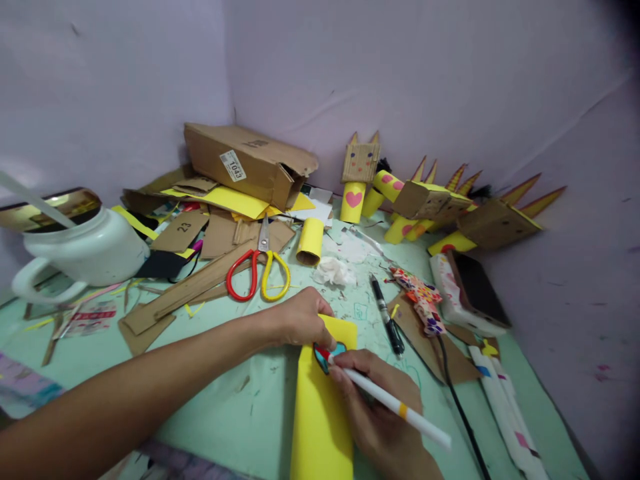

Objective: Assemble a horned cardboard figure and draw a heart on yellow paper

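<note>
A long yellow paper strip (320, 413) lies on the table in front of me. Near its top is a dark-outlined shape with blue colouring (341, 349) and a red area, partly covered by my fingers. My left hand (305, 317) has curled fingers and grips the strip at its upper end, the thumb pressed beside the shape. A white marker (390, 393) with an orange band is pinched in my right hand (383, 407), which rests over the strip's right edge. The marker's front end points at the shape; its exact tip is hard to make out.
Red-and-yellow-handled scissors (259, 267), a yellow roll (310, 241), crumpled tissue (334, 271) and a black pen (387, 313) lie ahead. A glue gun (420, 293) with a cable, white markers (507, 410) and cardboard figures (361, 167) are right; cardboard scraps (185, 287) and a mug (90, 250) left.
</note>
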A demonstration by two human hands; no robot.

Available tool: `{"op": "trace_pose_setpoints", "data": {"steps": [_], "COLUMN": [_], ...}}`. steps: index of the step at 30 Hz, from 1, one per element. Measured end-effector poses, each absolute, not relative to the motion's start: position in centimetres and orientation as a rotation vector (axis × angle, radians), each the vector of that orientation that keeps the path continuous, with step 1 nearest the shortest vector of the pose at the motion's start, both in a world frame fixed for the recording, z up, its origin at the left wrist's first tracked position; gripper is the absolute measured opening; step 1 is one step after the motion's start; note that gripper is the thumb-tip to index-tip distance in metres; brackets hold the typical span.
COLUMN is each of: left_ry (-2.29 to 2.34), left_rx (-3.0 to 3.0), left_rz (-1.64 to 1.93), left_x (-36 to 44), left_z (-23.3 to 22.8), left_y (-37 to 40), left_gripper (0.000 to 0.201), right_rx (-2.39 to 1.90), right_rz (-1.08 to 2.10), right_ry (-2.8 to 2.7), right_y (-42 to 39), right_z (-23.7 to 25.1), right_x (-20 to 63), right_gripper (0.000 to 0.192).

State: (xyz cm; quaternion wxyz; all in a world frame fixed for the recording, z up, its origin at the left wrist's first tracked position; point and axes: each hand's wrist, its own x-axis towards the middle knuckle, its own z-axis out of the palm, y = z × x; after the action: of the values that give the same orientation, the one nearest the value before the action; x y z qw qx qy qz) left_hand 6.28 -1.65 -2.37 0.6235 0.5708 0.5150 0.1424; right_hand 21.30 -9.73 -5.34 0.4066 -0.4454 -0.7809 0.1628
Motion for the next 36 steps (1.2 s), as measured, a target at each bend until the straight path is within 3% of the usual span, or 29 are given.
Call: {"op": "trace_pose_setpoints", "data": {"steps": [13,36], "left_ry": [1.183,1.174], "left_rx": [1.32,1.346], "left_rz": [0.315,0.298], "left_x": [6.25,6.14], "left_z": [-2.18,-1.81], "left_y": [-1.71,-1.75], "left_gripper": [0.009,0.01], "right_rx": [-1.125,-1.078], "right_rz": [0.33,0.493], "right_ry": [-2.014,-1.97], "right_y": [-9.4,-9.83], "right_z": [-5.77,-5.03], "right_x": [21.13,21.08], "right_gripper": [0.008,0.009]}}
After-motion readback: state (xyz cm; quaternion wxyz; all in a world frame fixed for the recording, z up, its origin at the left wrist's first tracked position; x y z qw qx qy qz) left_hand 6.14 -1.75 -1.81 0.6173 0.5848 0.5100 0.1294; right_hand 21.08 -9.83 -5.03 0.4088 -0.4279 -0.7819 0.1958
